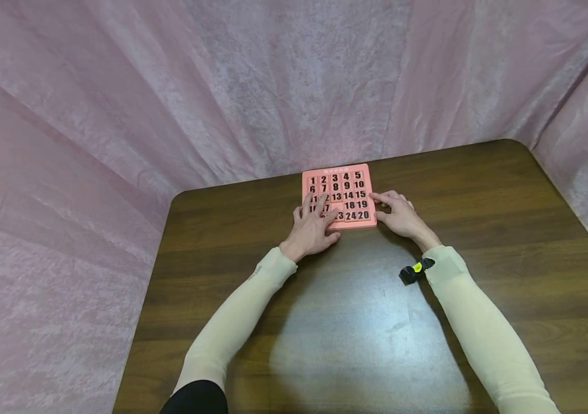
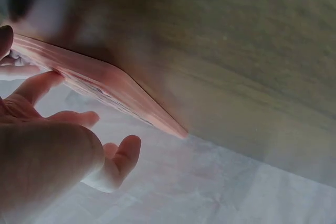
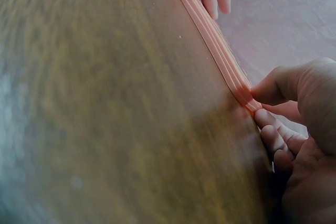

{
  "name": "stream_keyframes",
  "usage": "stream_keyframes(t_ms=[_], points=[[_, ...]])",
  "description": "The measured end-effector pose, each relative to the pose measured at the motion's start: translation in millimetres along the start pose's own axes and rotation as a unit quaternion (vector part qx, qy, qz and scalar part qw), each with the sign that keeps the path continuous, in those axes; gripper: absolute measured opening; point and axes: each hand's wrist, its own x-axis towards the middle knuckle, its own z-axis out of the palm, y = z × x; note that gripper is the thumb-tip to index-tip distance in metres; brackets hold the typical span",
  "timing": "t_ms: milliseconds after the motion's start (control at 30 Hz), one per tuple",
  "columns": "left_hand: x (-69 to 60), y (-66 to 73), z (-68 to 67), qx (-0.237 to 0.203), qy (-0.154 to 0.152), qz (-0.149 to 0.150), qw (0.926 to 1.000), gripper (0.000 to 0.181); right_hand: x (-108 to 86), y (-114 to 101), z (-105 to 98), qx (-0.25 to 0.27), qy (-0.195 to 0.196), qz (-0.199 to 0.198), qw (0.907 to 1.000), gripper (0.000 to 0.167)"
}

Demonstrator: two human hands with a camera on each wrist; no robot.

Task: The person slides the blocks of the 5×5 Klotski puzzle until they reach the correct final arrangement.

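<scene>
A pink number slide puzzle [image 1: 346, 169] lies flat near the table's back edge, its numbered tiles in rows with one gap between 17 and 18. Over its lower left part my left hand [image 1: 310, 231] spreads its fingers, some tips resting on the tiles and covering several numbers. The left thumb points off to the right, just below the board's front edge. At the right edge my right hand [image 1: 400, 215] holds the frame with thumb and bent fingers. In the right wrist view the right thumb [image 3: 275, 85] touches the puzzle's near corner, with the other fingers curled beside it.
The brown wooden table [image 1: 211, 253] has a rounded far right corner and a bright glare in front of the puzzle. Pink velvet curtains [image 1: 294, 75] hang behind it and on both sides. A black strapped device [image 1: 411, 273] is attached at the right wrist.
</scene>
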Motion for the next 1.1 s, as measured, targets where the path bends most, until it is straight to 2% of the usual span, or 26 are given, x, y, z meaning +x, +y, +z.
stream_keyframes(t_ms=[167,267,367,467,600,767,933,1100], points=[[-4.8,-10.9,-3.1,-0.042,-0.011,0.000,0.9991,0.065,2.3,-4,0,-0.003,-0.002,-0.002,1.0000,0.058],[-3.8,-27.9,-8.0,-0.090,-0.011,-0.021,0.9956,0.073,4.1,-5,1,-0.003,-0.006,-0.004,1.0000,0.058],[0.9,-51.8,-12.8,-0.129,-0.014,-0.056,0.9900,0.092,4.6,-6,3,-0.001,-0.004,-0.004,1.0000,0.058],[4.2,-76.2,-13.6,-0.143,-0.052,-0.093,0.9840,0.111,3.2,-6,4,0.004,-0.007,-0.001,1.0000,0.058],[2.6,-96.2,-11.5,-0.166,-0.108,-0.109,0.9743,0.115,1.5,-6,6,0.009,-0.013,0.001,0.9999,0.059],[4.8,-101.5,-8.1,-0.196,-0.128,-0.094,0.9675,0.114,-0.6,-5,3,0.014,-0.008,0.000,0.9999,0.058],[12.6,-103.5,-1.5,-0.188,-0.149,-0.089,0.9666,0.115,-2.2,-2,1,0.015,-0.011,0.004,0.9998,0.059],[16.9,-103.6,-2.3,-0.188,-0.153,-0.082,0.9668,0.117,-2.5,-3,-3,0.031,-0.015,0.004,0.9994,0.061]])
